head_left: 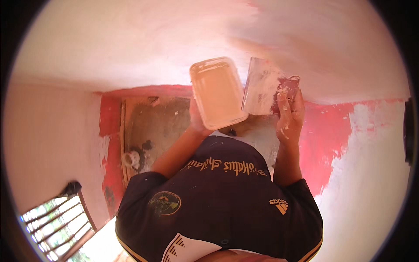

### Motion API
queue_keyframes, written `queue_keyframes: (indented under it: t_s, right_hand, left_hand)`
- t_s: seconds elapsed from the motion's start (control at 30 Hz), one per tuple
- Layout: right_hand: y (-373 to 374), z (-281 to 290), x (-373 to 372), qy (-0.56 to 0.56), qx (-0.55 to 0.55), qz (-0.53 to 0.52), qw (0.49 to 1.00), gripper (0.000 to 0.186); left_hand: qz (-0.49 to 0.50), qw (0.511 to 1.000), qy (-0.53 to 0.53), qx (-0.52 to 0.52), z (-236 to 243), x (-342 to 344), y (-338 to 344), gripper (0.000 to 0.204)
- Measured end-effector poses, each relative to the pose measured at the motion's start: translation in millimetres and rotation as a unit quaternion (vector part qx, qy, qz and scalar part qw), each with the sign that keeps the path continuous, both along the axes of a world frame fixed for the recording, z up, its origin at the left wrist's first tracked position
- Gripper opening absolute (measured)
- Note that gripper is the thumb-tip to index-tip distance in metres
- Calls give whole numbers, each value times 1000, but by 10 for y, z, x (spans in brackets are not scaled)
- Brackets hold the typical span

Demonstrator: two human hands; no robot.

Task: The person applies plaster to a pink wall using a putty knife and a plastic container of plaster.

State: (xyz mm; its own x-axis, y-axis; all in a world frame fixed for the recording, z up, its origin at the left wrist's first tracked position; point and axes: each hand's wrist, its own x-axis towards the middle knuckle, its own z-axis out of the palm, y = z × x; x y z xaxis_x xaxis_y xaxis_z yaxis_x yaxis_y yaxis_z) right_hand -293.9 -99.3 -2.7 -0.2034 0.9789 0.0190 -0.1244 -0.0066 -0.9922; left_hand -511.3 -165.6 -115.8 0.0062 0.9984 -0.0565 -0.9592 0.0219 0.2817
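Observation:
My left hand grips a shallow rectangular plastic tub from its left side and underneath, tilting its inside into view. Smooth beige material, like filler, seems to cover the inside. In my right hand is a wide, flat putty scraper with a reddish handle; its broad blade is smeared white. The blade points left and stands close beside the tub's right edge; from this view I cannot tell whether they touch. White smears mark the fingers and wrist of my right hand.
A pale wall rises just ahead, with a red-painted band low down. A whitish round container is on the stained floor at left. A barred window lies lower left; a dark object is at the right edge.

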Motion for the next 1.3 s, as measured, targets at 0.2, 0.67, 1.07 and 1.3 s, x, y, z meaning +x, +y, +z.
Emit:
queue_keyframes:
  t_s: [0.2,0.67,1.07,1.3]
  right_hand:
    - [-294,-115,-123,-167,85,68,980,24]
    - [-720,-249,-1437,-306,154,165,925,32]
    - [-1325,-313,-4488,-101,-27,205,973,25]
    - [-1106,27,-4464,-30,-101,159,982,23]
  left_hand:
    - [11,995,-96,7,-66,448,-222,74]
    - [-32,994,-97,30,-28,-447,-605,90]
    - [-44,998,-47,18,-1,-3549,-1283,103]
    - [-108,991,-29,-66,136,-3795,-1050,100]
